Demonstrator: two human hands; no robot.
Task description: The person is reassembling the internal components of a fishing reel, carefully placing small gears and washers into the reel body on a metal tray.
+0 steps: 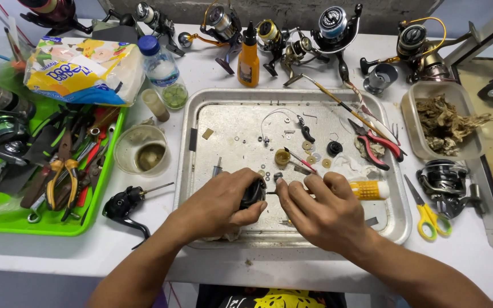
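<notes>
My left hand (221, 201) is closed around a small black reel body (253, 193) over the near part of a metal tray (389, 228). My right hand (320, 210) is beside it, its fingertips pinched at the black part's right side on a tiny piece that I cannot make out. Small washers, screws, a brass gear (282, 157) and a thin wire bail (275, 117) lie scattered on the tray beyond my hands. A white tube with an orange end (369, 190) lies just right of my right hand.
Red-handled pliers (378, 142) rest on the tray's right side. A green tray of tools (52, 222) stands at left, several fishing reels along the back, an orange bottle (248, 60), a water bottle (164, 71), yellow scissors (426, 214), a black handle (124, 205).
</notes>
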